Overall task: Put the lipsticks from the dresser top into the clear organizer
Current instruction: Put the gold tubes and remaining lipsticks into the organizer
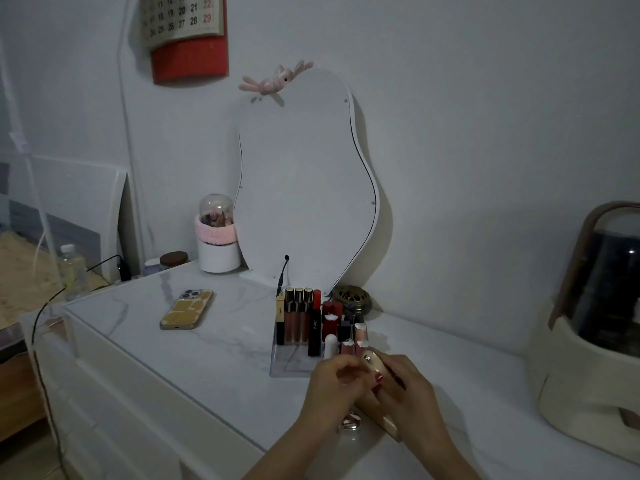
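Note:
The clear organizer (284,362) stands on the white dresser top (194,344) in front of the mirror, holding several upright lipsticks and lip glosses (313,322). Just in front of its right corner both my hands meet. My right hand (405,393) grips a gold lipstick tube (371,362) with its rounded end pointing up toward the organizer. My left hand (332,382) has its fingers curled at the same tube; the exact hold is hidden. Below the hands another gold tube (389,426) and a shiny round cap (350,422) lie on the dresser top.
A phone in a yellow case (187,309) lies left of the organizer. A wavy mirror (304,188) leans on the wall, a brass dish (353,299) and a charging cable by its foot. A white pot with a domed lid (218,237) stands back left, a domed cosmetics case (599,323) right.

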